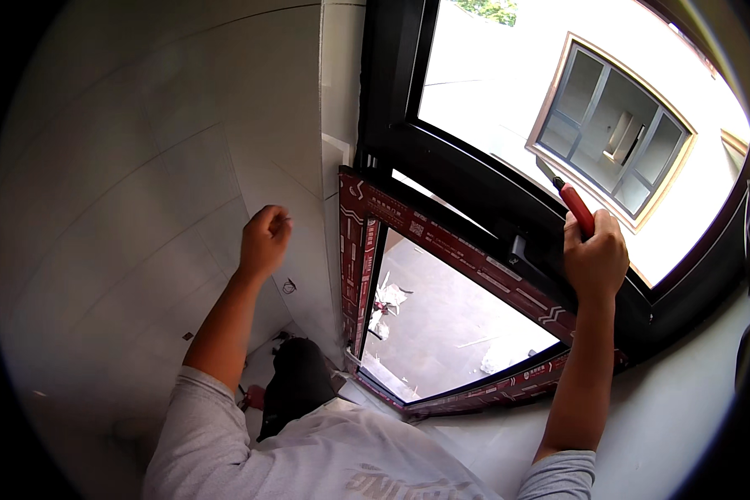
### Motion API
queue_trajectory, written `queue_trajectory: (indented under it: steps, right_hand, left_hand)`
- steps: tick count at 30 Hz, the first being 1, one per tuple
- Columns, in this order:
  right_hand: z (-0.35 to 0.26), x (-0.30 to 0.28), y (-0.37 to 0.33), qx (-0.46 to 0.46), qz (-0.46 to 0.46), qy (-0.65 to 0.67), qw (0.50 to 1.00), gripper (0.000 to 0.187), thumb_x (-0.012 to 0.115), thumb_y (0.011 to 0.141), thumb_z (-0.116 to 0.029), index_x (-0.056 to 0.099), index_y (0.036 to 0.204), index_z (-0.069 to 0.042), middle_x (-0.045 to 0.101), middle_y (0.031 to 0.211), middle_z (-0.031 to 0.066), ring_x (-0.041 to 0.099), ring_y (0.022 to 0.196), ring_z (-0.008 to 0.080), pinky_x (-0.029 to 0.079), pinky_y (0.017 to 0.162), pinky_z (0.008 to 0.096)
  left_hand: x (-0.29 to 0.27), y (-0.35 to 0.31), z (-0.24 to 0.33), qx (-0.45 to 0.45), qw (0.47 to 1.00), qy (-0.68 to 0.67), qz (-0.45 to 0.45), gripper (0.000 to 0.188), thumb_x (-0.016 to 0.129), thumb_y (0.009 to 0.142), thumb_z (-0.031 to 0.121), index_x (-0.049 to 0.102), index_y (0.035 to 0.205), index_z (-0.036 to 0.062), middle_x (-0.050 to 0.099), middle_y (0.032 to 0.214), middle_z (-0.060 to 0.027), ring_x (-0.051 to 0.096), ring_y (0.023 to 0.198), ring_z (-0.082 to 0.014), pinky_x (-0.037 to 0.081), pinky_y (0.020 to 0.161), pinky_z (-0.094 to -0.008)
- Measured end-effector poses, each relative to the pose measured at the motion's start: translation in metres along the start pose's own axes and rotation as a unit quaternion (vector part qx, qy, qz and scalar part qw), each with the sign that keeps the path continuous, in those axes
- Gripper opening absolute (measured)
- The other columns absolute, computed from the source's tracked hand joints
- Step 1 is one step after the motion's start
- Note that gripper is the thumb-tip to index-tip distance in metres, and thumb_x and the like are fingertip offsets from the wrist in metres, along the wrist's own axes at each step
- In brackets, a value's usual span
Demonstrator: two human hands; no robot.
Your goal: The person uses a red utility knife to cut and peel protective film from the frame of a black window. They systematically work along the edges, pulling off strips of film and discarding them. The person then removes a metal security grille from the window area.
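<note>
My right hand grips the red handle of a knife. Its dark collar and thin blade point up and left, in front of the upper glass. The black window frame runs behind this hand. Below it, a window sash covered in printed dark red film stands at an angle to the frame. A dark window handle sits just left of my right wrist. My left hand is raised by the wall, its fingers curled together. Whatever might be inside them is hidden.
A tiled wall rises on the left, with a small wire loop sticking out. Through the upper glass a building with a framed window shows. Bright paving with white bundles lies beyond the sash. A pale wall is at lower right.
</note>
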State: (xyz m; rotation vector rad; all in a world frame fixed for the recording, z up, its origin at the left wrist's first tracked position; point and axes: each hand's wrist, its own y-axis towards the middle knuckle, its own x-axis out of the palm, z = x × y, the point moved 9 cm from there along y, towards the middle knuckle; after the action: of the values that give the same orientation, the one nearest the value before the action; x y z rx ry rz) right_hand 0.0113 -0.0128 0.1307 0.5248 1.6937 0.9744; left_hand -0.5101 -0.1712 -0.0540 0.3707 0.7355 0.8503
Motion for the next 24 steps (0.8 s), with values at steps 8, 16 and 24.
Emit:
queue_trajectory:
  steps: [8, 16, 24]
  right_hand:
    - [-0.002, 0.000, 0.002, 0.001, 0.001, 0.002, 1.000, 0.033, 0.073, 0.093, -0.034, 0.061, 0.088, -0.003, 0.068, 0.089, 0.0180, 0.070, 0.082, 0.0405, 0.056, 0.078, 0.0508]
    - [0.001, 0.001, 0.001, 0.007, 0.004, 0.005, 1.000, 0.033, 0.074, 0.093, -0.033, 0.062, 0.088, -0.003, 0.068, 0.088, 0.0181, 0.070, 0.082, 0.0406, 0.055, 0.079, 0.0508]
    - [-0.002, -0.003, 0.001, -0.007, 0.017, 0.028, 0.999, 0.034, 0.075, 0.094, -0.031, 0.059, 0.084, -0.003, 0.066, 0.083, 0.0167, 0.067, 0.076, 0.0384, 0.054, 0.075, 0.0486]
  left_hand:
    - [0.083, 0.059, 0.066, 0.084, 0.993, 0.029, 0.077, 0.024, 0.070, 0.096, 0.015, 0.071, 0.116, 0.0020, 0.074, 0.105, -0.0184, 0.073, 0.090, -0.0369, 0.058, 0.083, -0.0445]
    - [0.088, 0.041, 0.095, 0.211, 0.974, -0.012, 0.078, 0.007, 0.067, 0.089, 0.006, 0.068, 0.088, -0.0008, 0.071, 0.108, -0.0195, 0.068, 0.097, -0.0409, 0.056, 0.084, -0.0480]
    - [0.131, -0.075, 0.115, 0.123, 0.956, -0.224, -0.142, 0.011, 0.062, 0.088, 0.000, 0.067, 0.098, -0.0025, 0.070, 0.098, -0.0182, 0.065, 0.077, -0.0249, 0.053, 0.071, -0.0364]
